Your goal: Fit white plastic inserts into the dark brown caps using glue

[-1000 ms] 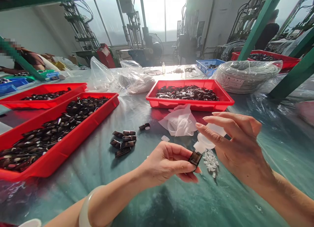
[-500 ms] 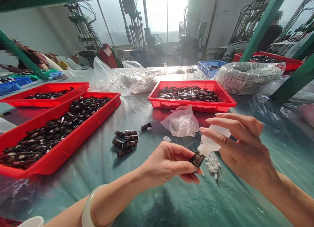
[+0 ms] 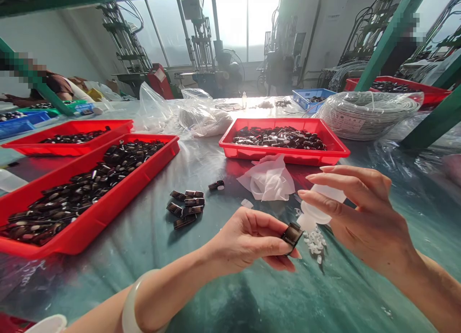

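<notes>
Between thumb and fingers, my left hand [image 3: 248,239] pinches a dark, translucent plastic part [image 3: 292,234]. To its right, my right hand [image 3: 363,213] is raised with fingers curved around a translucent white bottle [image 3: 317,209], whose narrower end points toward the dark part. Below the bottle lies a small heap of white pieces [image 3: 315,241]. A crumpled white cloth [image 3: 268,178] rests behind my hands. Several dark parts [image 3: 187,208] form a loose group left of my left hand, and one more dark part [image 3: 216,184] lies apart from them.
A long red tray [image 3: 118,210] full of dark parts stands at the left, another red tray [image 3: 65,150] behind it. A third red tray [image 3: 284,156] sits at centre back. Wrapped cable coils [image 3: 367,114] and a green post [image 3: 432,119] are at the right. A person's arm shows far left.
The whole view has shifted slightly. The bottle in my right hand has moved slightly right, away from the dark part, which is tilted a little differently in my left hand.
</notes>
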